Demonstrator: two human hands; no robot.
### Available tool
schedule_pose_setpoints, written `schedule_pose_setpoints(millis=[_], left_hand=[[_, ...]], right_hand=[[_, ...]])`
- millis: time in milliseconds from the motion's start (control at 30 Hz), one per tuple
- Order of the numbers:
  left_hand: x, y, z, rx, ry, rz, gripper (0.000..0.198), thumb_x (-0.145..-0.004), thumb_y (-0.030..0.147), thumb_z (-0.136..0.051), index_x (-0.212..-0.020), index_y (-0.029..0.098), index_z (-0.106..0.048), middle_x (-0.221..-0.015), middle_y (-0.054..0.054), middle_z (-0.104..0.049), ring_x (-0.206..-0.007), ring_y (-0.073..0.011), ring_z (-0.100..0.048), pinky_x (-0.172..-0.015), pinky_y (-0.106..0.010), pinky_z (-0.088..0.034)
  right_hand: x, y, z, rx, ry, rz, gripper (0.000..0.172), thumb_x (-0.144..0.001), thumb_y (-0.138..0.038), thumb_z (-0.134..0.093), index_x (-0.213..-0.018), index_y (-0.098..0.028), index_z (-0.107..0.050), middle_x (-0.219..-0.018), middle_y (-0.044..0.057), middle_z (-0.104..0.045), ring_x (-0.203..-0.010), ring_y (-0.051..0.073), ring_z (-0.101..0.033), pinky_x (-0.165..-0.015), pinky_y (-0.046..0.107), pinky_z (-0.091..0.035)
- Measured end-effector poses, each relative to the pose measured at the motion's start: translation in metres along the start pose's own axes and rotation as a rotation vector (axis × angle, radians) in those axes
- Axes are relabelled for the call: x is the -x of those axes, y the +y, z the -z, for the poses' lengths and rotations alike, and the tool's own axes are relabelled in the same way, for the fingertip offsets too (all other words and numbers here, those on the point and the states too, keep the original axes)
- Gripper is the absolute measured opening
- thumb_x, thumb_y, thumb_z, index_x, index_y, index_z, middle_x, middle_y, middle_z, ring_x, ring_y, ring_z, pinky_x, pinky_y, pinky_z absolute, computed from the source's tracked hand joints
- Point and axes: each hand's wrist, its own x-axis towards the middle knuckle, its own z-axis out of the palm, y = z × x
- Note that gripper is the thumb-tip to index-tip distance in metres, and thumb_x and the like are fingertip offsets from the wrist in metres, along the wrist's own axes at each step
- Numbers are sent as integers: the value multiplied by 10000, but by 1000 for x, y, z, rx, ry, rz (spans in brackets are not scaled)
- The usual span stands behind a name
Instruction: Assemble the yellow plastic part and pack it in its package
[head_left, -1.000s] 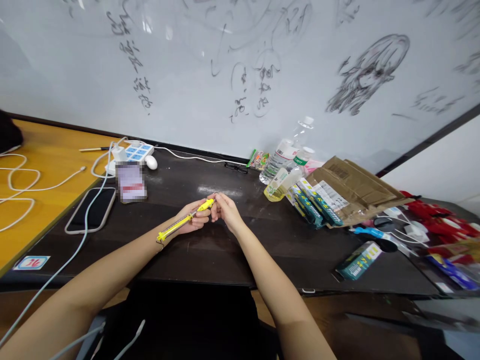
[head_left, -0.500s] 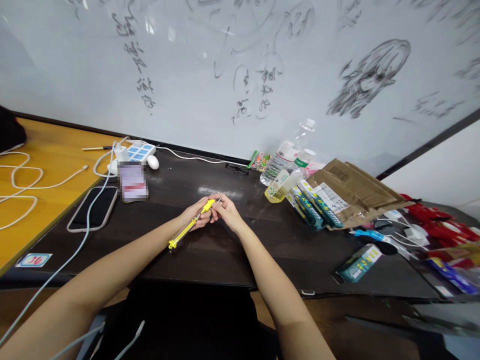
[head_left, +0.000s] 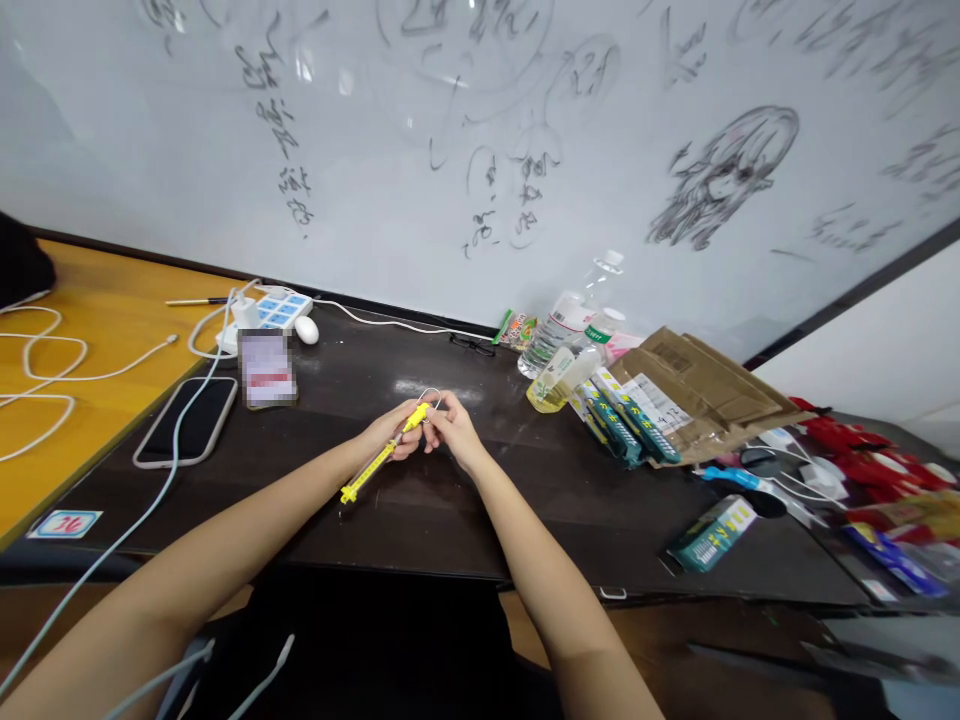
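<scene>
Tube (head_left: 376, 464), yellow, held in left hand (head_left: 381, 427); right hand (head_left: 454, 432) at wire loop (head_left: 431, 390), grip hidden, cannot tell.

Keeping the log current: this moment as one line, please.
left hand: holds yellow tool | right hand: at its wire loop | desk: phone, cardboard package

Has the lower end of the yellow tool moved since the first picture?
Yes: judged by the dark-screened phone, the lower end of the yellow tool has shifted right in the view, away from it.
</scene>
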Motion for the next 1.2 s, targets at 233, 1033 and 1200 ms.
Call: schedule_pose_setpoints(millis=[233, 1033, 1200], left_hand=[[0, 0, -9, -216, 92, -187, 428, -844, 385, -441, -1209, 167, -398, -457, 79, -490, -255, -75, -361, -275, -145, -253], [6, -9, -12, -559, 50, -316, 790, -739, 316, -686, -1374, 162, -241, -623, 37, -606, -542, -96, -570, -520, -182, -440], [5, -12, -13, -582, 57, -256, 825, -737, 325, -689, -1391, 193, -205, -623, 56, -595, -473, -83, -553, -460, -165, -418]], right_hand=[[-3, 2, 3, 56, 198, -4, 376, -810, -585, -456, -869, -213, -450, -438, -99, -492, -330, 61, -425, -357, 172, -452], [-5, 11, -9, 21, 331, -27, 451, -726, -632, -533, -634, -192, -501, -465, -48, -461, -356, 83, -415, -327, 212, -337], [-5, 15, -7, 64, 382, 73, 460, -784, -563, -501, -524, -185, -480, -466, -34, -436, -416, 73, -406, -406, 202, -340]])
